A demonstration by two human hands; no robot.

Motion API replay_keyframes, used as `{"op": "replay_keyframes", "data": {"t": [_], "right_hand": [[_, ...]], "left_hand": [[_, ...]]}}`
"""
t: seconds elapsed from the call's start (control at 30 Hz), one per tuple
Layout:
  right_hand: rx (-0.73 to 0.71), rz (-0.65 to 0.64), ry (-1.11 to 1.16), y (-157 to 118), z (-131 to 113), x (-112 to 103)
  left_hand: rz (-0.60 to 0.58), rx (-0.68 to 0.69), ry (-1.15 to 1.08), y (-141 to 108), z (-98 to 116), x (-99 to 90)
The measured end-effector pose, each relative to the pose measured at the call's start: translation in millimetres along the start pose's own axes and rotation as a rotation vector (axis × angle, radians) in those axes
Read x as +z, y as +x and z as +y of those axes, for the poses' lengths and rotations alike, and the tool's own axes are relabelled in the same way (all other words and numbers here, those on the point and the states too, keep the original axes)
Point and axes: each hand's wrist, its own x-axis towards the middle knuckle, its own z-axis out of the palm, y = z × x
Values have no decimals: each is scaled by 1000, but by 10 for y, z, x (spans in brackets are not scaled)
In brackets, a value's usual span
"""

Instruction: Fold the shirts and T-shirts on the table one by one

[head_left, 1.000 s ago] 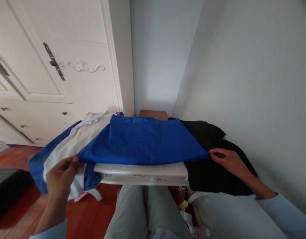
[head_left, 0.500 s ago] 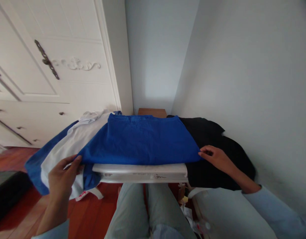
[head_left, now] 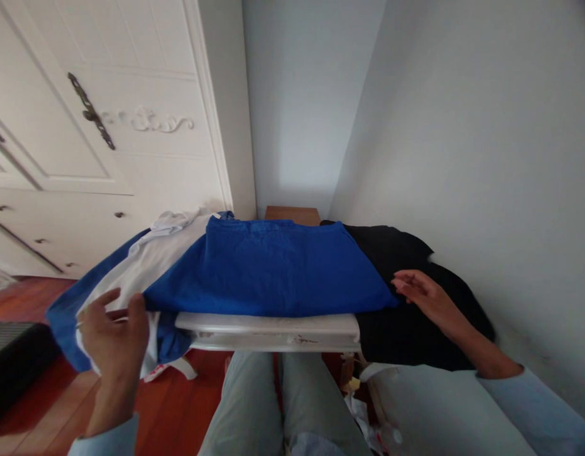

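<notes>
A blue garment (head_left: 273,269) lies spread flat across a white table (head_left: 273,323), its lower edge along the table's front edge. My left hand (head_left: 116,326) is open near its lower left corner, fingers apart, over a white garment (head_left: 159,253). My right hand (head_left: 423,294) is open just beyond the lower right corner, above a black garment (head_left: 435,316). Neither hand holds anything. The white garment hangs off the left side of the table, with more blue cloth (head_left: 66,326) under it.
A white cabinet (head_left: 154,164) stands at the left and back. A brown box (head_left: 292,214) is behind the table, against the wall. On the floor at the left is a black object (head_left: 23,361). Small items lie on the floor right of my legs (head_left: 249,405).
Both hands have let go of the blue garment's lower corners. My left hand has opened and moved slightly left; my right hand has shifted right.
</notes>
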Motion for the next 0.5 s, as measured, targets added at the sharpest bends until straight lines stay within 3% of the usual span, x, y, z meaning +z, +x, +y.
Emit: {"op": "replay_keyframes", "data": {"t": [0.1, 0.17, 0.23, 0.37, 0.5], "right_hand": [[-147, -106, -61, 50, -223, 226], [-235, -222, -69, 129, -464, 450], [-363, -311, -98, 258, -738, 727], [-654, -395, -272, 703, -1137, 1360], [-620, -442, -542, 1272, -1113, 1908]], "left_hand": [[50, 345, 60, -53, 250, 19], [-82, 542, 29, -88, 470, 128], [-301, 690, -11, -111, 694, 332], [-696, 830, 151, -99, 1013, 896], [-966, 789, 375, -68, 1041, 1322]]}}
